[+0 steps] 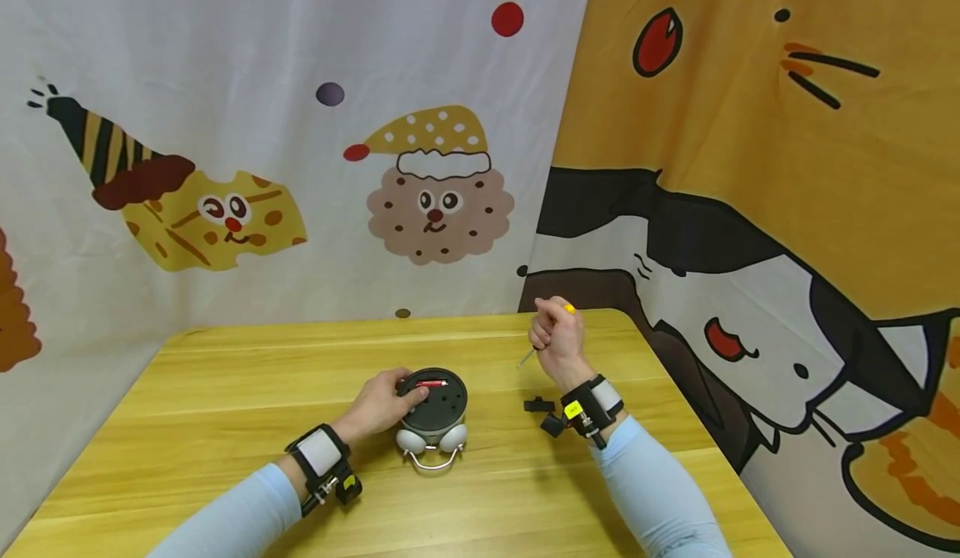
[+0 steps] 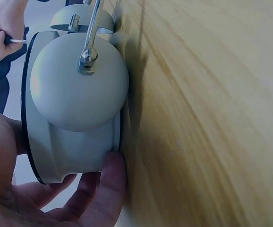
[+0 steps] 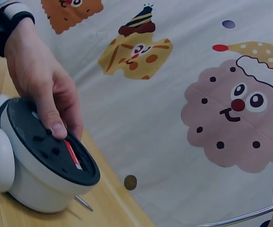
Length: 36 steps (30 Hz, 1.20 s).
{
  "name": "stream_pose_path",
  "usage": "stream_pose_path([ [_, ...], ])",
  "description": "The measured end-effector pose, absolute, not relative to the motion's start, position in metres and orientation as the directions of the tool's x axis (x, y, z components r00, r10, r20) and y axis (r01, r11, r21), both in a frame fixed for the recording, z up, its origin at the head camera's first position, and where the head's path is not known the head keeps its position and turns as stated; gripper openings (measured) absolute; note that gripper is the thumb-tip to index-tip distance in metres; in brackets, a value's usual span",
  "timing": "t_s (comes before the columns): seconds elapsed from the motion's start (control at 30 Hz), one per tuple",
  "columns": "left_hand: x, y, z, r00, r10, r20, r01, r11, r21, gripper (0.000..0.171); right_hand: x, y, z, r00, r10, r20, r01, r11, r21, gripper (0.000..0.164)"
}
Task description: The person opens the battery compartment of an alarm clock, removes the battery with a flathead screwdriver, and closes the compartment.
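Note:
A white twin-bell alarm clock [image 1: 432, 414] lies face down, its black back up and its bells and wire handle toward me. In the back's open compartment sits a red battery [image 3: 72, 153]. My left hand [image 1: 375, 408] grips the clock's left side, thumb on the back and fingers round the body, as the left wrist view [image 2: 103, 189] shows from the side. To the right, my right hand [image 1: 557, 337] holds a screwdriver [image 1: 527, 357] above the table, apart from the clock. Its thin metal shaft points down and left, and a yellow handle end shows above the fist.
A small black plastic piece [image 1: 538, 405] lies on the wooden table [image 1: 300, 383] right of the clock, near my right wrist. Both wrists carry strapped-on cameras. Printed cloth [image 1: 262, 57] hangs behind the table's far edge and along its right side.

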<state>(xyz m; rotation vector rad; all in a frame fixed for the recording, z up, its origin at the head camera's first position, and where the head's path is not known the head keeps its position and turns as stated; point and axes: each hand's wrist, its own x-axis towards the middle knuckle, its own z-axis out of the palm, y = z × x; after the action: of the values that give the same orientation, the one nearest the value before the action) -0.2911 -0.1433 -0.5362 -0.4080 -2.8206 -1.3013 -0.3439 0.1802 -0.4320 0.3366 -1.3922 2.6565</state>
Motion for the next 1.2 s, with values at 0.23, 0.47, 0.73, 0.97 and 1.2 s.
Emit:
stream_pose_path([
  [0.23,-0.289,-0.144,-0.535,-0.973,0.215,0.088,0.205,0.618,0.759,0.064,-0.342,0.172,-0.431,-0.971,-0.014,0.237,-0.185,-0.579,-0.794,0.058],
  [0.47,-0.277,-0.136,-0.517,-0.98,0.191,0.056,0.162,0.603,0.781,0.054,-0.341,0.158,-0.434,-0.972,-0.08,0.219,-0.133,-0.585,-0.8,0.063],
  [0.73,-0.277,-0.139,-0.518,-0.976,0.2,0.083,0.189,0.607,0.772,0.06,-0.338,0.136,-0.44,-0.95,-0.122,0.287,-0.176,-0.55,-0.816,0.064],
  [0.97,-0.271,-0.132,-0.504,-0.986,0.168,-0.002,0.097,0.578,0.81,0.047,-0.334,0.12,-0.446,-0.948,-0.148,0.281,-0.171,-0.507,-0.845,0.069],
  [1.2,-0.279,-0.137,-0.516,-0.983,0.179,0.034,0.137,0.602,0.787,0.055,-0.333,0.108,-0.452,-0.94,-0.18,0.29,-0.169,-0.491,-0.854,0.071],
])
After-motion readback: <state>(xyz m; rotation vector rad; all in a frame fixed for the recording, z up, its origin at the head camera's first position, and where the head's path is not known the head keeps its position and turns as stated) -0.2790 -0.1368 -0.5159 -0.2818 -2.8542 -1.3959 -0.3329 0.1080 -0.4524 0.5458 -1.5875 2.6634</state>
